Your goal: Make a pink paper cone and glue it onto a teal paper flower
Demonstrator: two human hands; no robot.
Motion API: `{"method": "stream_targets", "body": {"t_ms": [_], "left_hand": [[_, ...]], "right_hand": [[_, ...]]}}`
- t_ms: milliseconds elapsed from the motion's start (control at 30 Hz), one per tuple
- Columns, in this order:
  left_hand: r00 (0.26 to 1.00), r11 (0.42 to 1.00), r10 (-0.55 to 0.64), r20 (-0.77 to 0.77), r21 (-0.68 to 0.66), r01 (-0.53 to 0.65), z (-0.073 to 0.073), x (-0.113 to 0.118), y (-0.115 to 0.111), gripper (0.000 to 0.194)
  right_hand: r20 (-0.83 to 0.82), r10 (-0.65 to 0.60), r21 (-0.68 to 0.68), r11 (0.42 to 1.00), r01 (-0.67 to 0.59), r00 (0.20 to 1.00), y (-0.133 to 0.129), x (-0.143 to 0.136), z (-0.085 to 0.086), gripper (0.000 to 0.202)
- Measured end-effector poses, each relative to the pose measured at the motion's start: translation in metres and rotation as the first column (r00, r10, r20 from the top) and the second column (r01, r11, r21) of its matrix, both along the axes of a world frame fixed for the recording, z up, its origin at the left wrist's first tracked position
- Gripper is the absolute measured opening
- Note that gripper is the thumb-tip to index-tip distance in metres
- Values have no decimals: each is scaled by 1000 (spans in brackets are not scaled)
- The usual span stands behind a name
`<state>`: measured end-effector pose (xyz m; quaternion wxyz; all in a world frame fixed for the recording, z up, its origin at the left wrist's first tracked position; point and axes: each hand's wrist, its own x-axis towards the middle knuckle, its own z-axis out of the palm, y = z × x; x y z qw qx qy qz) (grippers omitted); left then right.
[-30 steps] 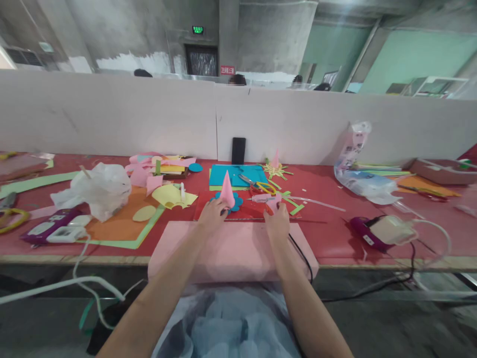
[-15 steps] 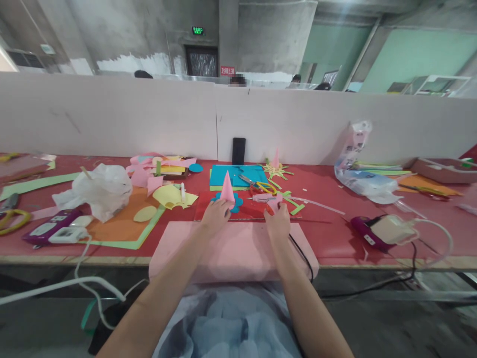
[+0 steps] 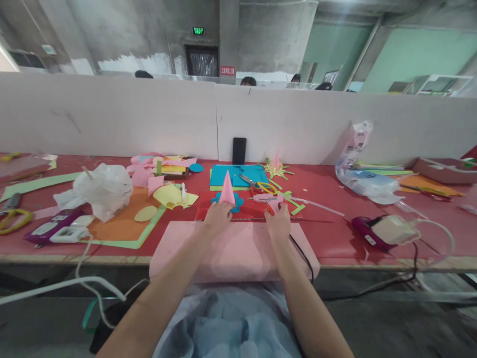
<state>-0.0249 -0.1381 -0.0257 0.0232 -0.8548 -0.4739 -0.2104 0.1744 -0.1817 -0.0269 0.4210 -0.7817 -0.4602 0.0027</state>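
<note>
A pink paper cone stands point up on a blue flower-shaped paper piece, which lies on a red board. My left hand is closed at the cone's base, and the fingers hide its lower edge. My right hand is wrapped round a pink hot glue gun, its nozzle pointing left towards the cone. A clear glue stick sticks out behind the gun, and a black cord trails below. My right wrist rests near a pink padded block.
Scissors lie on blue sheets behind the hands. A second pink cone on a yellow-green fringe stands back right. Paper scraps and a crumpled plastic bag lie left. Purple power strips sit on both sides. A black phone leans on the partition.
Both hands have kept nearly the same place. The fingers of my left hand have shifted slightly at the cone's base; the cone and glue gun look still.
</note>
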Motion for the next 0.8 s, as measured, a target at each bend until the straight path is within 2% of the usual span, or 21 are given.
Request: {"method": "stream_targets", "body": {"t_ms": [233, 800], "left_hand": [[998, 999, 35, 43, -4, -35, 3, -2, -1, 34], [997, 996, 75, 8, -38, -75, 5, -3, -2, 32]], "right_hand": [[-18, 4, -2, 1000, -4, 1000, -1, -1, 3, 42], [-29, 16, -24, 1000, -17, 999, -1, -1, 3, 42]]}}
